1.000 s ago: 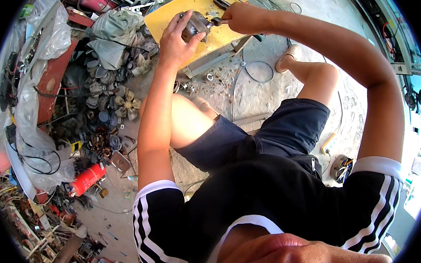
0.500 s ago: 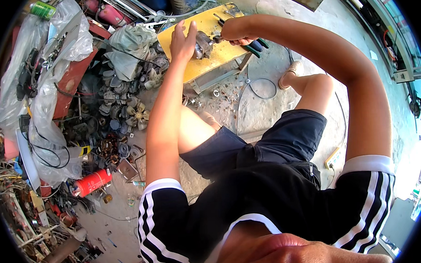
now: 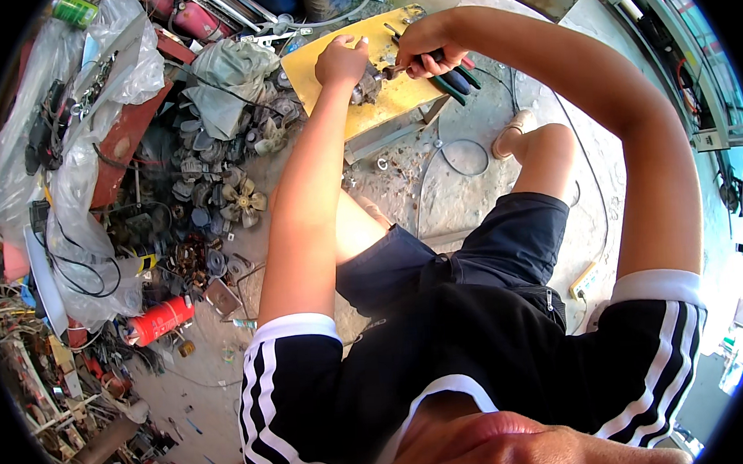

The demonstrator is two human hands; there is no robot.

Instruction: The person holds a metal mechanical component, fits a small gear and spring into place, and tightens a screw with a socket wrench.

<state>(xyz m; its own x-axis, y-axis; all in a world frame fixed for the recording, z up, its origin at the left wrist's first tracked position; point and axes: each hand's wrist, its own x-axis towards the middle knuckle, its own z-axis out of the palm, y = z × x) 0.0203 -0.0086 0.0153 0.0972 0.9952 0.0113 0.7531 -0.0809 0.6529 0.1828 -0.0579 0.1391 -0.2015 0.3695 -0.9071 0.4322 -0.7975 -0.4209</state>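
Observation:
A small greasy metal motor (image 3: 366,86) lies on the yellow board top of a low stand (image 3: 316,57). My left hand (image 3: 342,62) is closed around its near left side, with the fingertips partly hidden. On its right, my right hand (image 3: 425,43) grips a tool with a dark handle (image 3: 438,55); the fingers cover much of it, so its exact kind is unclear. A short metal shaft (image 3: 393,71) shows between that hand and the motor. Beside my right hand, pliers with dark green handles (image 3: 450,89) lie at the board's right edge.
Left of the stand are heaped motor parts, with a pale fan wheel (image 3: 243,202) among them. A grey plastic bag (image 3: 227,78) lies behind the heap. A red cylinder (image 3: 161,320) rests farther left. Cable (image 3: 467,156) loops over the concrete floor, near a power strip (image 3: 587,279).
My left hand's raised fingers have curled down, and the hand has moved slightly right. My right hand has turned and shifted a little, bringing the dark handle into sight.

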